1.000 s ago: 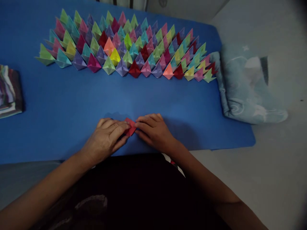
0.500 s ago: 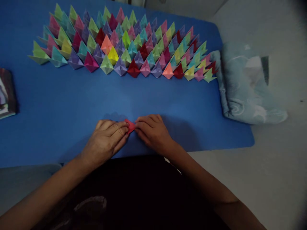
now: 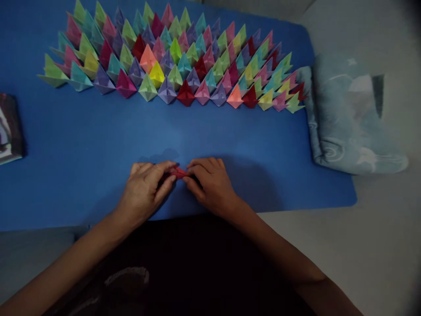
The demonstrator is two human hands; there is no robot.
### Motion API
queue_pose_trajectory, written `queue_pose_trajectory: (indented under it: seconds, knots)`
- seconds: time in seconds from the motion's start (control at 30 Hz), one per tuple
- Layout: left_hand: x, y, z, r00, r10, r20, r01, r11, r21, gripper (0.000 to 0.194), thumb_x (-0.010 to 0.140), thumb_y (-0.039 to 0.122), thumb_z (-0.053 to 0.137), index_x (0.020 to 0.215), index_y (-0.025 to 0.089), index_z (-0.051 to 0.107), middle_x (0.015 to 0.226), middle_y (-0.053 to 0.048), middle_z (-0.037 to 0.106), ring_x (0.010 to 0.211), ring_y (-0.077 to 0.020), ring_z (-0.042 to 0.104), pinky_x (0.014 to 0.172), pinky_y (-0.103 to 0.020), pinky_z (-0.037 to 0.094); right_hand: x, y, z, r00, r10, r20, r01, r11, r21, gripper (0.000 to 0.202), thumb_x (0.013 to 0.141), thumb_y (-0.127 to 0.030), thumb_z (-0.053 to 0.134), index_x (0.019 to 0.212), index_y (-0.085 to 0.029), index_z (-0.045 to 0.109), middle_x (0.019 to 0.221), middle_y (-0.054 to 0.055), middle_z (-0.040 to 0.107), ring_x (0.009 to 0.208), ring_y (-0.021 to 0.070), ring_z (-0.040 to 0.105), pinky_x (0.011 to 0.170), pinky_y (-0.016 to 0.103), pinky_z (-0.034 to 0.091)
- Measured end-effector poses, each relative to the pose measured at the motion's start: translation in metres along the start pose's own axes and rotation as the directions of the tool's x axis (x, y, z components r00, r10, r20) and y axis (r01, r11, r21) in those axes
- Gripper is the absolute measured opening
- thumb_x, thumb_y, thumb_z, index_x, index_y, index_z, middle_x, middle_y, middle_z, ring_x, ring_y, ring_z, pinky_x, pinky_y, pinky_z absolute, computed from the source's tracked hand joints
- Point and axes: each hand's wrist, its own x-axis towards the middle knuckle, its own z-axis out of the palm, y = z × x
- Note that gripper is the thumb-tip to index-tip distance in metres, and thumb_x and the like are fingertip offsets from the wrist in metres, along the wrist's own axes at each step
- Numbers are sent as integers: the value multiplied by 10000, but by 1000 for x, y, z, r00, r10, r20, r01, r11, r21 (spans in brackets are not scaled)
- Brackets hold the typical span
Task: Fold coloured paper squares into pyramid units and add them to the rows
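A small folded piece of red paper [image 3: 179,173] is pinched between my two hands, low over the near part of the blue table. My left hand [image 3: 144,184] grips its left end between thumb and fingers. At the right end, the thumb and fingertips of my right hand [image 3: 210,182] hold it closed. Much of the paper is hidden behind my fingers, and only its creased middle shows. Beyond my hands, folded paper boats [image 3: 167,91] of many colours stand upright in close rows.
The blue table [image 3: 98,131] runs to a rounded edge on the right. A folded grey-blue cloth with white patterns [image 3: 348,118] lies at its right end. At the far left is a dark-edged box-like object [image 3: 15,127], partly cut off.
The red paper has turned from a flatter face to a narrow, creased edge. My left fingers have shifted to a thumb-and-finger pinch. The view has moved slightly.
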Motion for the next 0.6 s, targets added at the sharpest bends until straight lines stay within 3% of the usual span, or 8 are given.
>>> queue_pose_trajectory:
  seconds: [0.6]
  knots:
    - [9,5,7,989,-150,7,150,989,13,337,976,288,543,1298,188,550,921,-33,741,813,-203,696,853,-400,490,13,-14,-5,988,121,97,-107,984,-141,235,993,-264,465,900,-164,657,1048,90,705,911,222,564,773,364,311]
